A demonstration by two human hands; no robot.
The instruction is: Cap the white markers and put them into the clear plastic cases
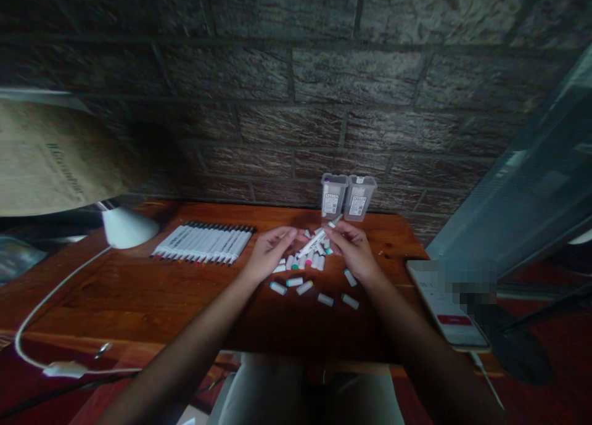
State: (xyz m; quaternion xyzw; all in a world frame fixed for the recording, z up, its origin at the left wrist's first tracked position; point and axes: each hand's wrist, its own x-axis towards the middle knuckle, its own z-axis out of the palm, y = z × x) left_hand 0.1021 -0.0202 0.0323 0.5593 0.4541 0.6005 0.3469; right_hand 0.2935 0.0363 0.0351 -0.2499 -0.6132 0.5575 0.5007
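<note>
Both my hands meet over a heap of loose white marker caps [311,259] on the wooden table [139,295]. My right hand [352,250] pinches a white marker [318,239] that slants from upper right down to lower left. My left hand [269,250] has its fingers curled beside the marker's lower end, touching it or a cap; I cannot make out which. Several more caps [296,284] lie scattered in front of the heap.
A row of several capped white markers [203,243] lies at the left. Two clear plastic marker boxes [346,196] stand against the brick wall. A white lamp head [127,226] with its cable is at left, a phone [446,301] at the right edge.
</note>
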